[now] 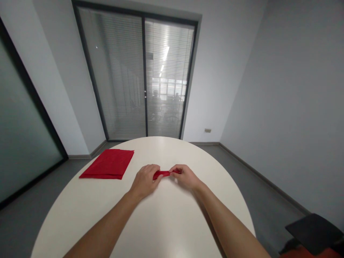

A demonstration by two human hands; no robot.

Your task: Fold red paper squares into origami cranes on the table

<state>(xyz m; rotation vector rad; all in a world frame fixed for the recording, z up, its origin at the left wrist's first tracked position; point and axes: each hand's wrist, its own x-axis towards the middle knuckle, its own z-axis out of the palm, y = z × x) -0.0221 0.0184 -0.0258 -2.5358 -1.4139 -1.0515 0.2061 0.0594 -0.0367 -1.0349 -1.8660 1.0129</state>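
A narrow folded red napkin [163,174] lies stretched between my two hands near the middle of the white round table [172,222]. My left hand [145,180] grips its left end with curled fingers. My right hand [186,177] pinches its right end. Most of the strip is covered by my fingers; only a short red piece shows between them. To the left on the table lies a flat stack of red napkins [109,163], apart from both hands.
The table's far edge curves toward a glass door with blinds [142,75]. Grey floor surrounds the table. A dark object [313,231] sits at the lower right, off the table. A glass partition stands on the left.
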